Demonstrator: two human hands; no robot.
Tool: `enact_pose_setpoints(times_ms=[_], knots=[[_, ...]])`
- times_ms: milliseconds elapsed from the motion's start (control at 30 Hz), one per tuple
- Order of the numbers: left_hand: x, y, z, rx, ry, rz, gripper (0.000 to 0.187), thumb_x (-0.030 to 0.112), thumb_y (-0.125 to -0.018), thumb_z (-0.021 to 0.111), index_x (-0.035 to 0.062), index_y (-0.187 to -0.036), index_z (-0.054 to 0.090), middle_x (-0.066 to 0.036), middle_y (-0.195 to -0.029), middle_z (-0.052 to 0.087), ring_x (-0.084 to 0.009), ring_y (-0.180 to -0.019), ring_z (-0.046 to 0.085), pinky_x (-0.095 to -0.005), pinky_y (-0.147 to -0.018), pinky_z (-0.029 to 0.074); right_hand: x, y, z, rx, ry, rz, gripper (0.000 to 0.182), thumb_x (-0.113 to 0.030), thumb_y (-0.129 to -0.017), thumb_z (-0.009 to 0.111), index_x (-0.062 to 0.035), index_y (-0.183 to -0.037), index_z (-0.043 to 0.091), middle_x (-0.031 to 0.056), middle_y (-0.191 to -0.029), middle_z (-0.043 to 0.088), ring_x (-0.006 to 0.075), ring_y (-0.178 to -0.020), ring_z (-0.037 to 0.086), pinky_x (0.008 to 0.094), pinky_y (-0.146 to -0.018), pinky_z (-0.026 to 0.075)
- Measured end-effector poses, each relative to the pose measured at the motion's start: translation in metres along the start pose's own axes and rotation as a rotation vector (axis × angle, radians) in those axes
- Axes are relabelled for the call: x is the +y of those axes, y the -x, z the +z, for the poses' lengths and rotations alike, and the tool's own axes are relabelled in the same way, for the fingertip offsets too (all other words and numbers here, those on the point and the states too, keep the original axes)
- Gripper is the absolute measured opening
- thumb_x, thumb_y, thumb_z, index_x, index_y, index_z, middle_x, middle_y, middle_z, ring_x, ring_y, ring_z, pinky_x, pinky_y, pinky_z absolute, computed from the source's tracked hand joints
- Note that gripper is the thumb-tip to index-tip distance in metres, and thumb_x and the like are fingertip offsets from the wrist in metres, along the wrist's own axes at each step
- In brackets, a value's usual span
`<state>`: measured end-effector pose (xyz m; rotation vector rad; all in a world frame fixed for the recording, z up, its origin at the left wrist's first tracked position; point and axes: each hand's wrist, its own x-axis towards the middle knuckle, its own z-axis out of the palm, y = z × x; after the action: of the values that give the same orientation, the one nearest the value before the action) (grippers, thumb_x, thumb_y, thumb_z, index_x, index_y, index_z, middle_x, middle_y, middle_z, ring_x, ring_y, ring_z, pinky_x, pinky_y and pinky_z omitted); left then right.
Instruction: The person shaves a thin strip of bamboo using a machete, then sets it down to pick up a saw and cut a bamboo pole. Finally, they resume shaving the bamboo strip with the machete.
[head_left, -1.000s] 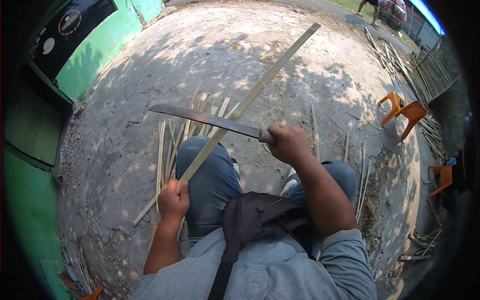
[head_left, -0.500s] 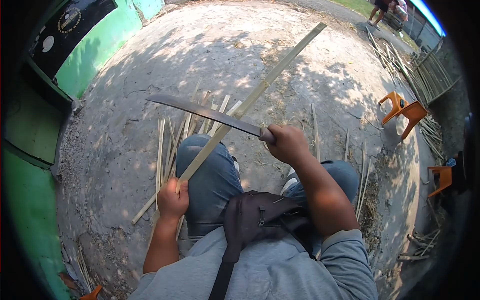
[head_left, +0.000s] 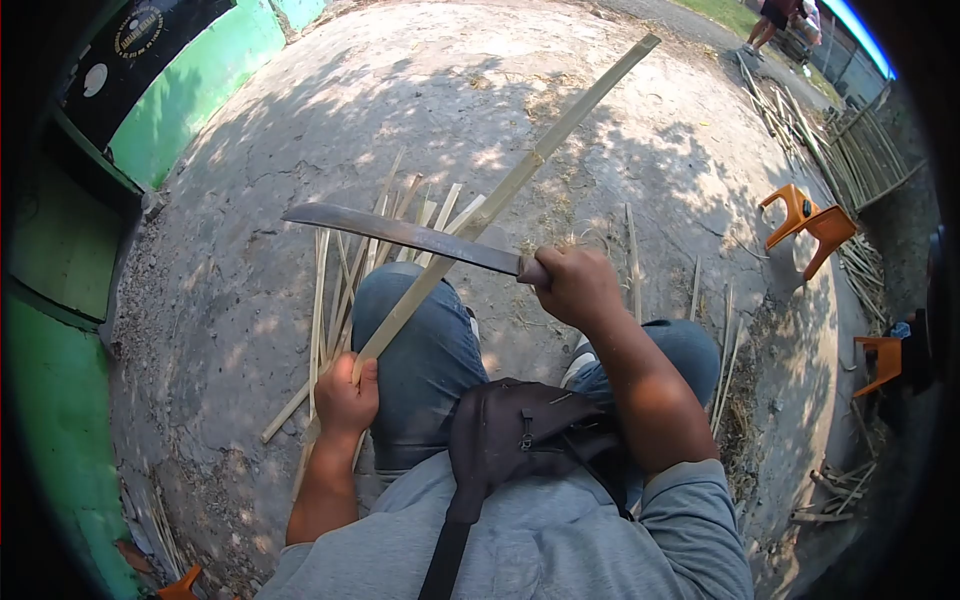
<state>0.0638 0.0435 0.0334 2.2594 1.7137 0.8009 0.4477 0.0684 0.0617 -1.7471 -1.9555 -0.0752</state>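
My left hand [head_left: 346,395] is closed around the lower end of a long, pale bamboo strip [head_left: 510,182], which slants up and away to the right past my left knee. In my right hand [head_left: 578,288] is the short handle of a machete [head_left: 410,236]. Its long, dark blade points left and crosses over the strip just above the knee. The strip shows a joint partway along, beyond the blade. Several more bamboo strips [head_left: 320,310] lie on the ground beside and beyond my left leg.
Thin strips [head_left: 728,350] lie right of my right knee. An orange plastic stool [head_left: 812,222] stands farther right, near piled bamboo [head_left: 800,130] and a slatted panel. A green wall [head_left: 60,420] runs along the left. A person [head_left: 768,22] stands far off at top right.
The machete blade has tilted slightly, its tip a little lower and farther left. Both hands keep their grips, and the strip has barely moved.
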Motion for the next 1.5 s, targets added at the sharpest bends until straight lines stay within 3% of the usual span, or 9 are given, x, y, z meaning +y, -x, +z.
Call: enact_pose_setpoints(times_ms=[233, 500, 700, 967, 1067, 1167, 1267, 1367, 1500], knots=[[0.007, -0.003, -0.004, 0.02, -0.015, 0.012, 0.034, 0.036, -0.1, 0.065, 0.0031, -0.092, 0.066, -0.022, -0.078, 0.068, -0.0468, -0.073, 0.067, -0.0536, -0.063, 0.052, 0.017, -0.009, 0.009, -0.001, 0.015, 0.077, 0.014, -0.023, -0.08, 0.076, -0.0132, -0.086, 0.068, 0.0119, -0.076, 0.068, 0.0384, -0.074, 0.069, 0.0523, -0.068, 0.054], [0.004, -0.004, 0.0, 0.003, 0.002, 0.018, 0.032, 0.034, -0.1, 0.066, 0.003, -0.092, 0.067, -0.022, -0.077, 0.068, -0.0473, -0.073, 0.067, -0.0538, -0.063, 0.051, -0.006, -0.002, 0.001, -0.028, 0.037, -0.061, 0.011, -0.022, -0.083, 0.072, -0.0129, -0.084, 0.066, 0.0135, -0.074, 0.069, 0.038, -0.074, 0.07, 0.0518, -0.069, 0.054], [0.004, -0.004, -0.004, 0.01, -0.015, 0.026, 0.031, 0.032, -0.1, 0.066, 0.0022, -0.092, 0.067, -0.023, -0.078, 0.068, -0.0483, -0.073, 0.067, -0.0542, -0.063, 0.051, 0.03, -0.015, -0.005, 0.055, -0.079, 0.267, 0.021, -0.028, -0.089, 0.074, -0.01, -0.084, 0.065, 0.0153, -0.081, 0.069, 0.0422, -0.078, 0.068, 0.0537, -0.068, 0.053], [0.003, -0.005, 0.0, 0.006, 0.036, 0.052, 0.031, 0.032, -0.1, 0.065, 0.0024, -0.093, 0.067, -0.024, -0.077, 0.067, -0.0485, -0.074, 0.067, -0.0548, -0.063, 0.051, -0.006, 0.002, -0.003, -0.038, 0.022, -0.095, 0.016, -0.025, -0.084, 0.074, -0.0124, -0.085, 0.065, 0.0114, -0.074, 0.068, 0.0371, -0.072, 0.07, 0.0506, -0.071, 0.053], [-0.003, -0.002, 0.001, 0.011, 0.013, 0.056, 0.031, 0.033, -0.1, 0.065, 0.0023, -0.092, 0.067, -0.023, -0.077, 0.067, -0.0485, -0.074, 0.067, -0.0547, -0.063, 0.051, 0.01, -0.006, -0.004, -0.044, 0.073, -0.066, 0.017, -0.027, -0.087, 0.073, -0.0122, -0.083, 0.066, 0.0113, -0.074, 0.069, 0.0364, -0.072, 0.07, 0.0508, -0.073, 0.053], [-0.003, -0.003, 0.001, 0.041, -0.007, 0.057, 0.032, 0.033, -0.101, 0.065, 0.0025, -0.092, 0.067, -0.023, -0.077, 0.068, -0.0483, -0.073, 0.067, -0.0545, -0.063, 0.051, 0.033, -0.015, 0.001, 0.079, -0.044, 0.186, 0.019, -0.028, -0.087, 0.073, -0.0119, -0.082, 0.066, 0.0151, -0.074, 0.068, 0.0403, -0.074, 0.069, 0.0527, -0.068, 0.053], [0.003, -0.003, -0.003, 0.025, -0.001, 0.038, 0.032, 0.034, -0.101, 0.065, 0.0025, -0.094, 0.067, -0.023, -0.077, 0.068, -0.0481, -0.073, 0.067, -0.0543, -0.063, 0.052, 0.034, -0.013, -0.003, 0.114, -0.082, 0.248, 0.016, -0.027, -0.086, 0.074, -0.0121, -0.085, 0.067, 0.0166, -0.075, 0.067, 0.0418, -0.074, 0.068, 0.0537, -0.066, 0.053], [0.0, -0.004, -0.003, -0.012, 0.007, 0.032, 0.032, 0.034, -0.1, 0.065, 0.0022, -0.096, 0.068, -0.023, -0.077, 0.068, -0.048, -0.073, 0.067, -0.0542, -0.063, 0.052, 0.025, -0.005, -0.003, 0.036, -0.088, 0.181, 0.015, -0.025, -0.085, 0.073, -0.0123, -0.087, 0.066, 0.0165, -0.075, 0.067, 0.0419, -0.074, 0.068, 0.0536, -0.068, 0.054], [0.0, -0.004, -0.002, -0.011, 0.025, 0.044, 0.033, 0.033, -0.1, 0.064, 0.0011, -0.097, 0.068, -0.024, -0.077, 0.068, -0.0484, -0.073, 0.067, -0.0546, -0.063, 0.052, 0.003, 0.0, -0.003, -0.005, 0.076, -0.09, 0.013, -0.023, -0.081, 0.074, -0.0141, -0.081, 0.064, 0.0092, -0.073, 0.068, 0.0345, -0.071, 0.07, 0.0479, -0.069, 0.052]])
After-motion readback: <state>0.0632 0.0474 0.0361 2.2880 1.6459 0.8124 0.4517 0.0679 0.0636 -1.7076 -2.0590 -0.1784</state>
